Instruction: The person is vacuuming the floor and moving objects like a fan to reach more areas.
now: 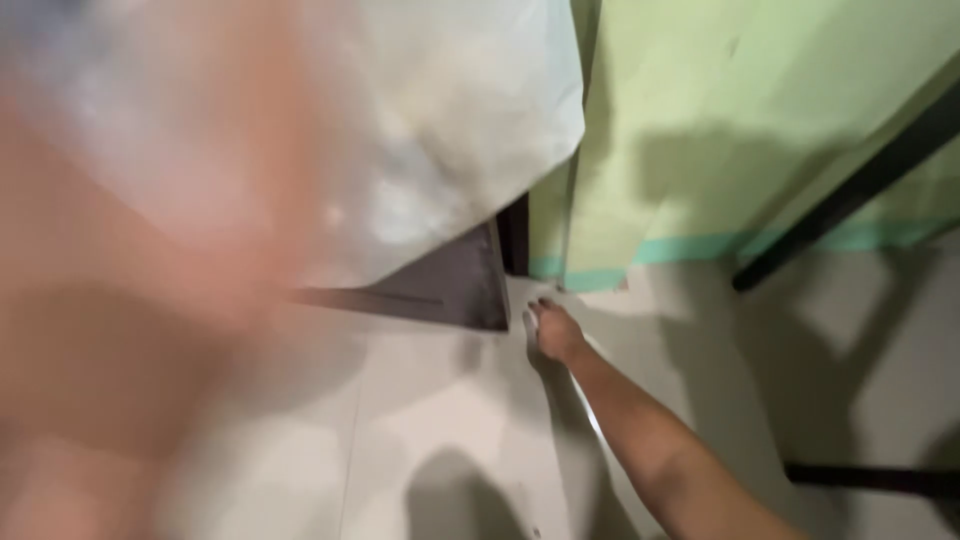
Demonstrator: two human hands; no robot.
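The right hand (553, 330) reached far down toward the floor (420, 400), its arm running from about five o'clock in the frame up to the centre. The fingers pointed toward twelve o'clock and lay together, not clenched; whether they pinched anything could not be told from this view, though they seemed to touch or press on a thin pale strip (585, 385), perhaps the edge of a plastic sheet, that ran under the wrist along the forearm toward five o'clock. Its long axis followed the arm's own line.

The nearest thing to the fingertips was the dark panel (450, 285), a flat grey-black board whose lower corner sat just at ten o'clock from the hand, very near but apparently not touching. The panel stretched away toward nine o'clock. Over it, at eleven o'clock, hung a large white sheet or bag (450, 110), draped and crumpled, covering most of the upper left.

The left hand (120, 300) was only a big, blurred, skin-toned shape close to the camera, filling the left side; its fingers could not be made out. It may have been holding the white sheet up, but that was unclear. The right hand was plainly the nearer to the panel's corner.

At twelve to two o'clock stood a pale green wall (720, 100) with a teal band at its base, crossed by a dark slanted bar (850, 190).
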